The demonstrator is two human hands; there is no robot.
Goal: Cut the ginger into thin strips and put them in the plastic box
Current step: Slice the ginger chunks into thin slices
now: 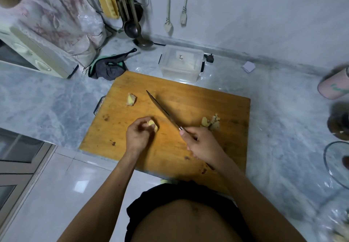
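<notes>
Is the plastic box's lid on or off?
Cannot tell: the plastic box beyond the cutting board is too blurred to show a lid.

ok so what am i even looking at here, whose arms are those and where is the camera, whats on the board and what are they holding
There is one picture, taken by a wide-angle camera worn on a person's head, looking down at their own arms. No machine is involved.

The left hand grips a piece of ginger on a wooden cutting board. The right hand holds a knife by its handle, blade pointing away across the board.

Also on the board are another ginger chunk at the far left and a small pile of ginger scraps on the right. Behind the board, on the marble counter, stands the clear plastic box.
</notes>
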